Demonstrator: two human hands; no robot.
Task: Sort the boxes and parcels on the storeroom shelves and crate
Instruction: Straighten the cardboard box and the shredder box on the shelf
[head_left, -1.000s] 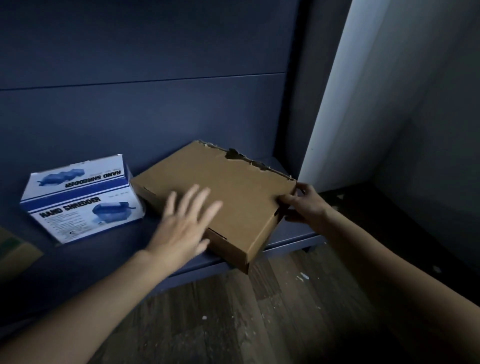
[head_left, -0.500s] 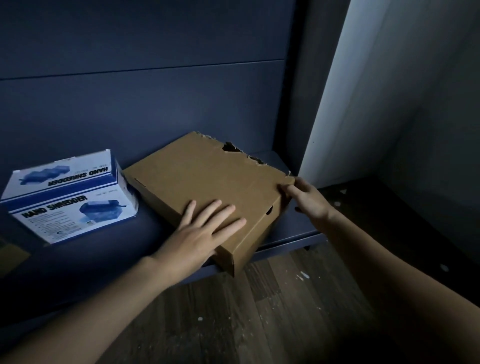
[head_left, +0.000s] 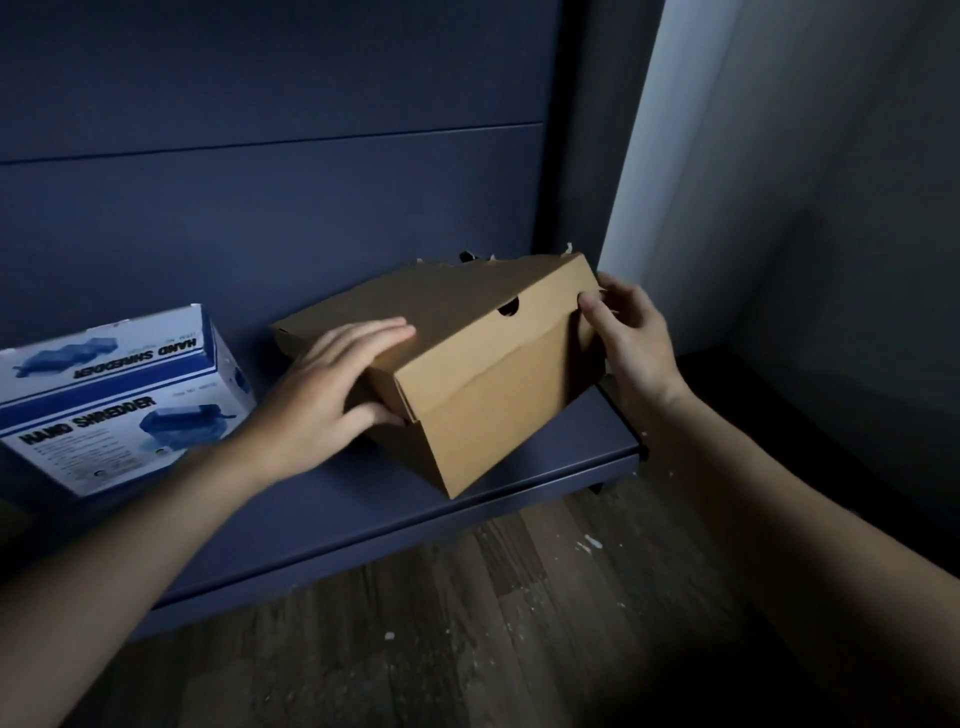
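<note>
Cardboard box (head_left: 467, 364) on shelf (head_left: 363, 499), both hands gripping, beside shredder box (head_left: 114, 395).

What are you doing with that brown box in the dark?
A person is holding a brown cardboard box on a low dark blue shelf. The left hand grips its near left corner, fingers on the lid, and the right hand holds the far right corner. The box looks tipped up, with its back edge torn. A blue and white hand shredder box sits beside it, untouched.

Shredder box (head_left: 119, 395) cut off at left edge; small print unreadable.
</note>
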